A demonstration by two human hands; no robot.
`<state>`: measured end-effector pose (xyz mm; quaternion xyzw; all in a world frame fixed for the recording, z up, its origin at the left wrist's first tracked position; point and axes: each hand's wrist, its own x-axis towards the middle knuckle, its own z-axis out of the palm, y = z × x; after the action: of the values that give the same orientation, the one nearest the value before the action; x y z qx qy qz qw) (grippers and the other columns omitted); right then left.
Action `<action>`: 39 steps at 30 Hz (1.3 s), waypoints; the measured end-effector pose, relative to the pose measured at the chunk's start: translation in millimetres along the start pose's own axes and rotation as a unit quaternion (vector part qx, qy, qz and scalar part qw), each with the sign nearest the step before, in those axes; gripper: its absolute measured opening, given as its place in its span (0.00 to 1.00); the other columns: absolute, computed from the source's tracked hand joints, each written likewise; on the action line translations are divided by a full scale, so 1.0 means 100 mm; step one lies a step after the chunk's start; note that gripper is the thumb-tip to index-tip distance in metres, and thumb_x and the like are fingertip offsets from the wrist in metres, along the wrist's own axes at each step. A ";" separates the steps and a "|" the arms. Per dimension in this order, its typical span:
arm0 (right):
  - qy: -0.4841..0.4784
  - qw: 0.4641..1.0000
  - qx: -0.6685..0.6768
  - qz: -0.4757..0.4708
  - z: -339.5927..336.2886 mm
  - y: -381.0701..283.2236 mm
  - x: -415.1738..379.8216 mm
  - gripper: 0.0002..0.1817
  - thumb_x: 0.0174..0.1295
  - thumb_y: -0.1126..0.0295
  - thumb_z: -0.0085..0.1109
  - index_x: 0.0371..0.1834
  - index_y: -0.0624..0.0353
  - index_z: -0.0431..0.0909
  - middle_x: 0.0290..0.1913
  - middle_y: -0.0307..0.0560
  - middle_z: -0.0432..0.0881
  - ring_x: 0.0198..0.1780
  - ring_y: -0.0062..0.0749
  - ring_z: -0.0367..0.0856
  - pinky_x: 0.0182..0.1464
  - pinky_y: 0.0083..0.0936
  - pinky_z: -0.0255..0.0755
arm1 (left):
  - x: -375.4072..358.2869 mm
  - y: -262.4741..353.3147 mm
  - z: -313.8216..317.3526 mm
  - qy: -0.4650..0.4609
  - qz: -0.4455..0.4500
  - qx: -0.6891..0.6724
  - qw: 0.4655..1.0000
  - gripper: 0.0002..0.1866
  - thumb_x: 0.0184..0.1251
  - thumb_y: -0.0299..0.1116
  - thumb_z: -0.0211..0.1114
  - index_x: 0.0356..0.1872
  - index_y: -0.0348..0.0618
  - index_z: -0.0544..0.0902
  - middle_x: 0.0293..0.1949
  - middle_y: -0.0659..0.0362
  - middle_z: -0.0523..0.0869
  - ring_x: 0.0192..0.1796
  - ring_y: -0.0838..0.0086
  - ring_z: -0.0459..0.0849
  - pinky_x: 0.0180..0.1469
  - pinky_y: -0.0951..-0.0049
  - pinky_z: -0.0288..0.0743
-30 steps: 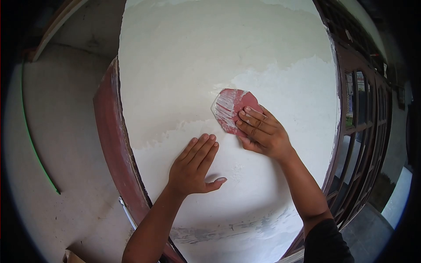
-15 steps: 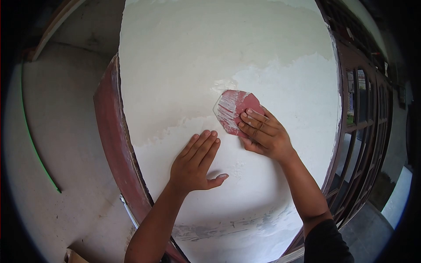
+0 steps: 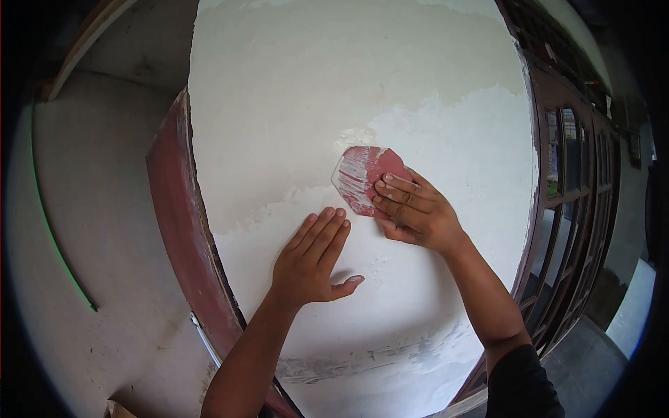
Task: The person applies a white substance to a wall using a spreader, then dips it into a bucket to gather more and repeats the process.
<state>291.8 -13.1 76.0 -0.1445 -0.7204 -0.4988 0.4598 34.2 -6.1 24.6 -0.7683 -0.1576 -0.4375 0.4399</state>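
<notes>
My right hand (image 3: 424, 217) grips a red putty scraper (image 3: 380, 171), fingers on its face and thumb at its lower edge. White putty streaks cover the scraper's left part, and its left edge meets the wall (image 3: 446, 49). Fresh white putty (image 3: 460, 146) coats the wall's lower and right area, with an uneven border against the duller upper left. A small wet smear (image 3: 355, 134) sits just above the scraper. My left hand (image 3: 311, 258) lies flat on the wall, lower left of the scraper, fingers stretched together, thumb out, holding nothing.
A dark red wooden frame (image 3: 178, 202) runs along the wall's left edge. Brown doors with glass panes (image 3: 571, 174) stand at the right. A green line (image 3: 52, 230) crosses the pale surface at far left. Grey streaks (image 3: 362, 366) mark the wall low down.
My right hand and the putty scraper have shifted slightly left and a little down along the wall. My left hand has stayed in place.
</notes>
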 end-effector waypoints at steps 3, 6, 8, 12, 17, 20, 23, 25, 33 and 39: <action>0.015 1.000 -0.003 0.009 -0.20 0.02 -0.17 0.18 0.52 0.67 0.77 0.49 0.48 0.90 0.58 0.36 0.88 0.66 0.30 0.82 0.73 0.43 0.73 | -0.01 0.01 0.01 0.004 -0.003 0.000 1.000 0.41 0.58 0.57 0.71 0.64 0.33 0.79 0.69 0.48 0.79 0.75 0.58 0.75 0.78 0.55 0.65; 0.038 0.999 -0.007 0.022 -0.22 0.03 0.02 0.17 0.51 0.68 0.78 0.47 0.49 0.91 0.57 0.36 0.88 0.66 0.32 0.82 0.72 0.43 0.73 | -0.01 0.01 0.01 0.003 -0.003 -0.003 1.000 0.40 0.58 0.56 0.70 0.64 0.33 0.80 0.69 0.48 0.79 0.75 0.58 0.74 0.78 0.55 0.64; 0.043 0.999 0.010 0.006 -0.14 0.05 0.23 0.18 0.51 0.69 0.78 0.48 0.51 0.91 0.57 0.37 0.89 0.65 0.33 0.83 0.72 0.43 0.73 | -0.01 0.00 0.01 0.003 -0.003 -0.002 1.000 0.40 0.58 0.56 0.70 0.64 0.33 0.80 0.69 0.48 0.79 0.75 0.59 0.74 0.78 0.55 0.64; 0.036 0.999 0.019 0.010 -0.01 0.10 0.23 0.19 0.49 0.70 0.79 0.48 0.52 0.91 0.55 0.39 0.90 0.64 0.33 0.84 0.72 0.43 0.74 | -0.01 0.00 0.00 -0.001 0.000 0.002 1.000 0.40 0.58 0.57 0.70 0.64 0.34 0.80 0.69 0.48 0.79 0.75 0.59 0.74 0.78 0.55 0.64; 0.019 0.999 0.020 0.047 -0.16 0.05 -0.23 0.19 0.49 0.71 0.79 0.47 0.51 0.91 0.55 0.38 0.90 0.65 0.33 0.83 0.72 0.42 0.73 | -0.01 0.00 0.00 0.006 0.001 0.000 1.000 0.40 0.58 0.57 0.70 0.64 0.34 0.80 0.69 0.48 0.79 0.75 0.59 0.74 0.78 0.55 0.64; 0.031 0.998 0.008 0.050 -0.20 0.01 -0.24 0.18 0.49 0.71 0.79 0.47 0.50 0.91 0.56 0.37 0.89 0.66 0.33 0.82 0.72 0.42 0.73 | -0.01 0.00 0.01 0.005 -0.003 -0.001 1.000 0.40 0.58 0.57 0.70 0.64 0.34 0.80 0.69 0.48 0.79 0.75 0.59 0.74 0.78 0.55 0.64; 0.057 0.998 0.002 0.040 -0.14 -0.01 -0.04 0.18 0.50 0.70 0.79 0.47 0.51 0.90 0.57 0.37 0.89 0.67 0.32 0.82 0.73 0.42 0.72 | -0.01 0.00 0.01 0.007 -0.001 -0.002 1.000 0.40 0.58 0.56 0.70 0.64 0.34 0.80 0.69 0.48 0.79 0.75 0.59 0.75 0.78 0.55 0.64; 0.059 0.997 0.009 0.038 -0.06 -0.02 0.12 0.18 0.51 0.70 0.79 0.48 0.51 0.90 0.56 0.36 0.89 0.67 0.32 0.82 0.72 0.44 0.73 | -0.02 -0.01 0.01 0.001 0.000 -0.002 1.000 0.41 0.57 0.56 0.70 0.65 0.34 0.79 0.70 0.48 0.79 0.75 0.58 0.74 0.78 0.55 0.65; 0.028 0.998 -0.022 0.060 -0.24 -0.25 -0.41 0.18 0.53 0.69 0.78 0.49 0.55 0.89 0.57 0.43 0.89 0.66 0.37 0.82 0.70 0.45 0.74 | 0.01 -0.02 -0.04 -0.007 -0.007 -0.055 0.998 0.42 0.54 0.53 0.73 0.66 0.33 0.78 0.71 0.47 0.78 0.75 0.57 0.73 0.78 0.53 0.63; 0.140 0.960 0.119 0.212 -0.73 -1.16 -0.93 0.16 0.66 0.70 0.66 0.54 0.67 0.85 0.54 0.60 0.88 0.60 0.54 0.85 0.64 0.45 0.78 | -0.34 0.22 -0.16 0.004 -0.055 -0.113 0.992 0.40 0.62 0.58 0.68 0.65 0.33 0.79 0.71 0.47 0.78 0.76 0.56 0.72 0.79 0.54 0.62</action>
<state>301.8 -105.3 -60.9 -0.1669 -0.6556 -0.3159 0.6652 20.4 -26.6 -11.5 -0.8011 -0.1476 -0.4795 0.3264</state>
